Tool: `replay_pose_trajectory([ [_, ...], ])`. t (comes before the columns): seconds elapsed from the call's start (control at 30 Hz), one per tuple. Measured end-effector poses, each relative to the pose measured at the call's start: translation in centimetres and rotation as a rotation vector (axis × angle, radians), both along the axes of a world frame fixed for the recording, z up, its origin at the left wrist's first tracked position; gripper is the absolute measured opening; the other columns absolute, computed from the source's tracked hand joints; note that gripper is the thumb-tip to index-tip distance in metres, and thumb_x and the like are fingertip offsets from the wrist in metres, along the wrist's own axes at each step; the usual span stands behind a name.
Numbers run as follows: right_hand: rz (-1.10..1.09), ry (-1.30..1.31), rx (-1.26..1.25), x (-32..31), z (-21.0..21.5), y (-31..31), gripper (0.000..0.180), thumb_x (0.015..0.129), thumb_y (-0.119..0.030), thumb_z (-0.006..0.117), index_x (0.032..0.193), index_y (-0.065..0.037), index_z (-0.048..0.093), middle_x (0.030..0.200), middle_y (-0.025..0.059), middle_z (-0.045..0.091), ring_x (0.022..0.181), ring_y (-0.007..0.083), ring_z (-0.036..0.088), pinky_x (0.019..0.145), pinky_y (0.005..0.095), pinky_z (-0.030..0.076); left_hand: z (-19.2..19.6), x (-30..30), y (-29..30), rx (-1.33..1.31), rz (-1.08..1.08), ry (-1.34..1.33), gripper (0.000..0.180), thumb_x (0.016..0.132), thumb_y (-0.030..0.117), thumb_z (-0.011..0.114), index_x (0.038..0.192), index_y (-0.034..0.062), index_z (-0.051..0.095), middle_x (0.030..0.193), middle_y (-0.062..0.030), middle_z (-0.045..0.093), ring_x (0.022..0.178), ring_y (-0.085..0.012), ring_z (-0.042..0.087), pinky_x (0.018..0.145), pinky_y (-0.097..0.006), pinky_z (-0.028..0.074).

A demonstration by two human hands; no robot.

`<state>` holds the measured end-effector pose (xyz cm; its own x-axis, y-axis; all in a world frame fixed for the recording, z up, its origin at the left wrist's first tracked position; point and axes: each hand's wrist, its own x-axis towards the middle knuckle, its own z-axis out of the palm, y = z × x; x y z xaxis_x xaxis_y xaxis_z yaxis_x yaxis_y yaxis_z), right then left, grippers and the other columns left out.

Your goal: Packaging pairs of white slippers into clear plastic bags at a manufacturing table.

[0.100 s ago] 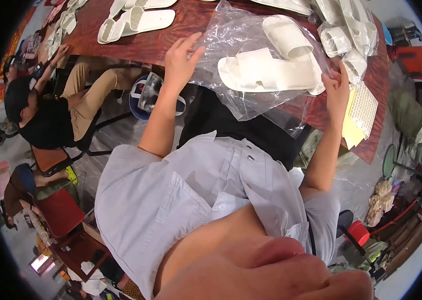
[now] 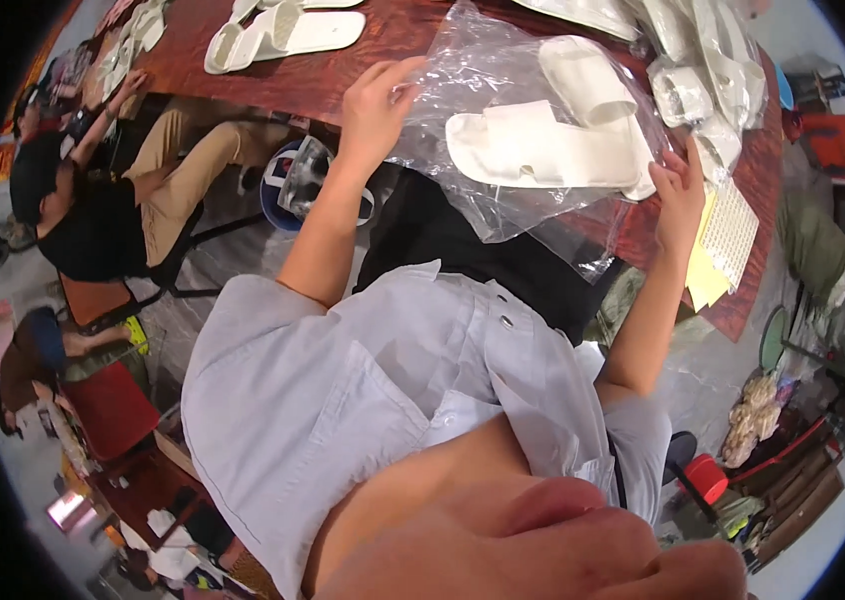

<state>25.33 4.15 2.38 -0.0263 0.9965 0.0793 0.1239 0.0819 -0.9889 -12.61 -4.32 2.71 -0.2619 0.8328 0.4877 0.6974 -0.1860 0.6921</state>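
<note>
A clear plastic bag (image 2: 493, 215) lies on the dark red wooden table, reaching over its near edge. Two white slippers, one slipper (image 2: 503, 150) lying flat sideways and another slipper (image 2: 583, 75) angled behind it, are inside or under the film; I cannot tell which everywhere. At the bag's left edge is my left hand (image 2: 375, 115), thumb and fingers apart, fingertips touching the film. My right hand (image 2: 680, 195) is by the bag's right edge, beside the flat slipper's end, its fingers spread. Neither hand visibly grips a slipper.
More bagged white slippers (image 2: 703, 80) pile up at the table's right. Yellow paper (image 2: 705, 265) and a perforated pale sheet (image 2: 728, 235) lie near its right corner. Loose slippers (image 2: 288, 35) stand far left. A seated person in black (image 2: 93, 220) is at left, near a blue bucket (image 2: 278, 205).
The whole view has shifted slightly, so the table and slippers appear a little lower and to the right. My left hand's fingertips have moved slightly rightward over the bag's edge.
</note>
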Motion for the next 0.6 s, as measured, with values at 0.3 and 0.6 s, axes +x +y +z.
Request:
replay_pose_trajectory([
  [0.3,-0.007,-0.139,0.030,0.0,-1.9,2.8,0.062,0.092,-0.010,0.064,0.147,-0.006,0.036,0.125,0.0108,0.054,0.108,0.0223,0.055,0.090,0.0365,0.050,-6.4,-1.7,-0.1,-0.109,0.011,0.029,0.041,0.082,0.018,0.072,0.122,0.0103,0.064,0.095,-0.0200,0.062,0.091,-0.0376,0.061,0.082,-0.045,0.049],
  [0.6,0.089,0.018,-0.019,1.8,-0.5,5.3,0.049,0.091,-0.001,0.061,0.138,-0.002,0.046,0.094,0.0042,0.061,0.086,0.0142,0.058,0.079,0.0282,0.049,-4.6,-2.1,-1.5,0.055,0.124,-0.203,0.038,0.081,0.009,0.070,0.118,0.0067,0.066,0.104,-0.0166,0.065,0.097,-0.0330,0.063,0.084,-0.040,0.051],
])
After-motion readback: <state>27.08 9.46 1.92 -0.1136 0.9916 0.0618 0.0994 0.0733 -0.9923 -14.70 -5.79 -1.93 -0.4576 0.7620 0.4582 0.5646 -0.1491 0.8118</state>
